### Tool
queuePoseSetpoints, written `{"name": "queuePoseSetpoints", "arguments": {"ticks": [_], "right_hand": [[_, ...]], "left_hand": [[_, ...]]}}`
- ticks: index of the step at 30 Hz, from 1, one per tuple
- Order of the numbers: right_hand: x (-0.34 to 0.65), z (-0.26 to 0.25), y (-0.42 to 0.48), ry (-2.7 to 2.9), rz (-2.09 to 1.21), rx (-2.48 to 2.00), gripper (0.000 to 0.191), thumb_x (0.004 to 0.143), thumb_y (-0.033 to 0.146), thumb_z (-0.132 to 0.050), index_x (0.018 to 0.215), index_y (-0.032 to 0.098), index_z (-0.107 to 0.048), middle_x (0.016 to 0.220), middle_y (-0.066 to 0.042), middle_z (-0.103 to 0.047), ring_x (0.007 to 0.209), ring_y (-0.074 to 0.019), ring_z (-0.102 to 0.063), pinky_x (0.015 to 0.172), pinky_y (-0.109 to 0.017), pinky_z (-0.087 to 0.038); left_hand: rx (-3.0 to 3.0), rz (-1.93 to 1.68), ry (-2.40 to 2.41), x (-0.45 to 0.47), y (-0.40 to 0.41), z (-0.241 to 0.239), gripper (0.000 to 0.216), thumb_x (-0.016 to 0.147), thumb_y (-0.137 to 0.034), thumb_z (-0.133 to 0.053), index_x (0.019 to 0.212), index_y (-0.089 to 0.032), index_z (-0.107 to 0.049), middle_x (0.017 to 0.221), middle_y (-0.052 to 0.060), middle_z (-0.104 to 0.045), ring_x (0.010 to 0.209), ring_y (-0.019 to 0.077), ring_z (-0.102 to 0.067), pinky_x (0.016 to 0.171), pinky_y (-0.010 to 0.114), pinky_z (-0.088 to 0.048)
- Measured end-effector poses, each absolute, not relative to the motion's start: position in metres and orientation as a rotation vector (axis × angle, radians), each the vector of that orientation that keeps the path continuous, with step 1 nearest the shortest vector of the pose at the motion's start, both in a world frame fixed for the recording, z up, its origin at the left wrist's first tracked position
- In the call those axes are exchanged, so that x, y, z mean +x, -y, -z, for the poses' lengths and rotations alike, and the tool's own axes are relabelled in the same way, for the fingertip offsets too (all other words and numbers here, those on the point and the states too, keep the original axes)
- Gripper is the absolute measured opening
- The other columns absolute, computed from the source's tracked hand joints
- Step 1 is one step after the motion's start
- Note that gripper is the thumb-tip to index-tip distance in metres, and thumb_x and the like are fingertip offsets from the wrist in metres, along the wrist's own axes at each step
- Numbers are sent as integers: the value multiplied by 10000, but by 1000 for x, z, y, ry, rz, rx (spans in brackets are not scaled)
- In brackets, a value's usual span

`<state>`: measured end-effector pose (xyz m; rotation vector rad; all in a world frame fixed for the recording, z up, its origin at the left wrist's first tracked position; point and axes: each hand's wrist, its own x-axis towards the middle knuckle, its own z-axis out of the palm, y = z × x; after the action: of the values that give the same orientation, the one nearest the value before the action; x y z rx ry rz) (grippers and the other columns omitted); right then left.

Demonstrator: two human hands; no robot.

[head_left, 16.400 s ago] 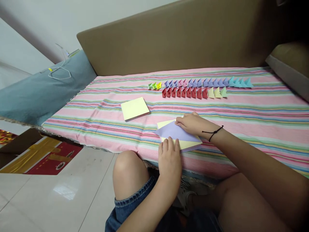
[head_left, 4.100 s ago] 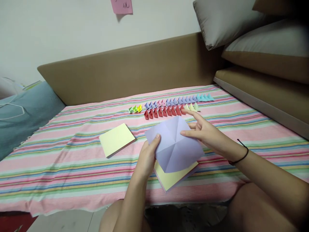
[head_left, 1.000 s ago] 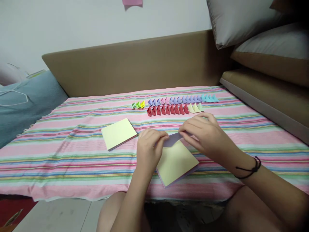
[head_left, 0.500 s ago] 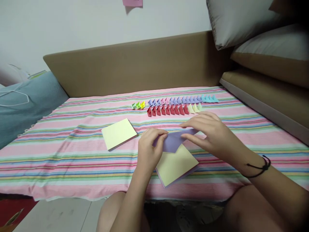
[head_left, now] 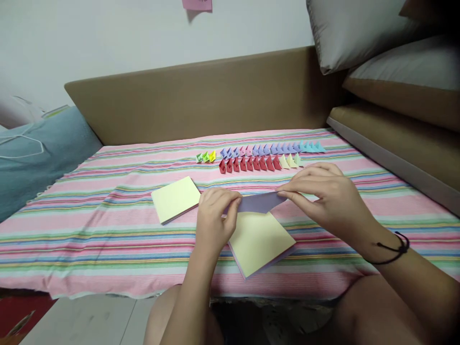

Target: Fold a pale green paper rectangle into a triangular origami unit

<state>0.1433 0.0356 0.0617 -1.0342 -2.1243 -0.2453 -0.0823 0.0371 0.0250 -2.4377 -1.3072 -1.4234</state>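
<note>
A folded sheet of purple paper (head_left: 258, 203) is stretched between my two hands. My left hand (head_left: 217, 215) pinches its left end between thumb and fingers. At the other end, my right hand (head_left: 316, 189) grips the corner with thumb and fingertips. Just beneath the purple paper lies a stack of paper (head_left: 262, 244), pale yellow on top with purple showing at its lower edge. Another pale yellow paper stack (head_left: 176, 199) lies left of my left hand.
Two rows of small folded paper boats (head_left: 253, 164) stand beyond my hands, in red, purple, pink, blue and cream. Three green and yellow ones (head_left: 206, 157) sit left of them. A striped cloth (head_left: 108, 230) covers the seat; cushions (head_left: 402, 105) pile up at the right.
My hands have moved apart, the left one leftward and the right one rightward. The right fingers have closed on the paper's corner, and the paper now looks narrower and tauter.
</note>
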Motion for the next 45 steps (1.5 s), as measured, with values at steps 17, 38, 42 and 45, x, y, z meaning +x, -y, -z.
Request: {"name": "queuePoseSetpoints", "arguments": {"ticks": [17, 38, 42, 45], "right_hand": [[124, -57, -30, 2235, 274, -990, 195, 856, 147, -568, 772, 237, -720, 673, 11, -703, 720, -164, -619, 918, -420, -356], [157, -52, -52, 1978, -200, -1231, 119, 811, 248, -630, 764, 227, -737, 808, -16, -756, 784, -216, -678, 709, -357, -501], [142, -54, -45, 2152, 41, -1073, 129, 843, 243, -616, 772, 245, -724, 786, 3, -750, 763, -198, -645, 798, -399, -435], [134, -55, -39, 2197, 184, -1073, 140, 871, 251, -583, 806, 254, -708, 793, 12, -740, 797, -193, -625, 898, -433, -362]], "left_hand": [[-2392, 1431, 1158, -67, -30, -22, 152, 848, -157, -584, 992, -205, -595, 954, 43, -688, 966, 191, -596, 917, 361, -405], [-2037, 1571, 1354, -92, -35, -30, 188, 848, -201, -576, 1035, -193, -596, 1023, 83, -666, 1022, 225, -586, 917, 377, -420], [-2318, 1348, 1274, -71, -31, -24, 154, 862, -174, -563, 1008, -209, -593, 975, 55, -693, 975, 211, -598, 952, 406, -362], [-2323, 1371, 1356, -64, -29, -20, 84, 871, -149, -529, 840, -202, -586, 811, 21, -676, 813, 179, -583, 850, 368, -386]]}}
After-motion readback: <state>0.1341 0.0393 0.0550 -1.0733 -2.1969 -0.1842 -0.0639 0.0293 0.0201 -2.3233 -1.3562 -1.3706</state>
